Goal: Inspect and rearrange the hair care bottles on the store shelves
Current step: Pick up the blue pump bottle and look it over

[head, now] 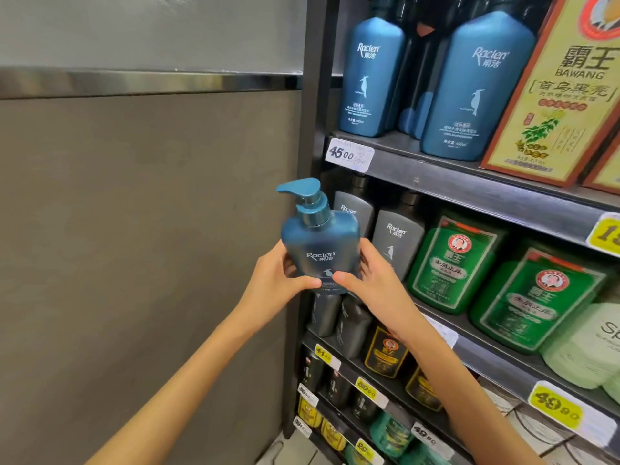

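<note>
A teal pump bottle [318, 239] with white lettering is held upright in front of the left end of the shelves, its pump spout pointing left. My left hand [278, 276] grips its lower left side with the thumb across the front. My right hand [369, 280] grips the lower right side, thumb on the label. Behind it stand grey bottles [396, 239] of the same brand on the middle shelf. Two blue bottles [370, 78] of that brand stand on the upper shelf [436, 176].
Green bottles [453, 263] and pale green ones [587, 344] fill the middle shelf to the right. A yellow box [553, 88] stands on the upper shelf. Dark and yellow bottles [385, 354] line the lower shelves. A grey wall [151, 229] lies left of the black shelf post [312, 129].
</note>
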`<action>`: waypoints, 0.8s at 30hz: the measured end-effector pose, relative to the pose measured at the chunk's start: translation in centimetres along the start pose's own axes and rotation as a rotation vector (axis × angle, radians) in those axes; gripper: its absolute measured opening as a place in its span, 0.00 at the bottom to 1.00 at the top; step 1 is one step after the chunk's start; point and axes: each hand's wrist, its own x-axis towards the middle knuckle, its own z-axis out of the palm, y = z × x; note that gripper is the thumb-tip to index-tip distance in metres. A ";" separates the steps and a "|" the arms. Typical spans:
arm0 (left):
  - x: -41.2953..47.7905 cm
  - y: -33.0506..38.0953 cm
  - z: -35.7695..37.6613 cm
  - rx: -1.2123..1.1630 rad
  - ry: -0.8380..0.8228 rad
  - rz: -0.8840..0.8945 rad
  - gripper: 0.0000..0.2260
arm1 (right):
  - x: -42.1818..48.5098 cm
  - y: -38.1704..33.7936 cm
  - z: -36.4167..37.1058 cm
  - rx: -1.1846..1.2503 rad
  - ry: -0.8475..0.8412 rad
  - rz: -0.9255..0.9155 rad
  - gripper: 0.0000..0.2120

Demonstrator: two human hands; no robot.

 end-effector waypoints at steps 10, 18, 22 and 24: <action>-2.0 3.2 -1.1 -0.148 -0.075 -0.028 0.19 | -1.0 -2.0 -0.5 0.139 -0.080 0.150 0.17; -2.9 7.6 -1.5 -0.124 -0.196 -0.365 0.29 | -1.0 -3.7 0.9 0.462 -0.083 0.455 0.16; -3.7 7.6 -1.2 -0.161 -0.166 -0.301 0.23 | -1.6 -3.8 1.0 0.337 -0.014 0.386 0.16; -3.8 7.1 -1.0 -0.189 -0.104 -0.201 0.20 | -2.0 -4.0 1.1 0.281 0.002 0.311 0.16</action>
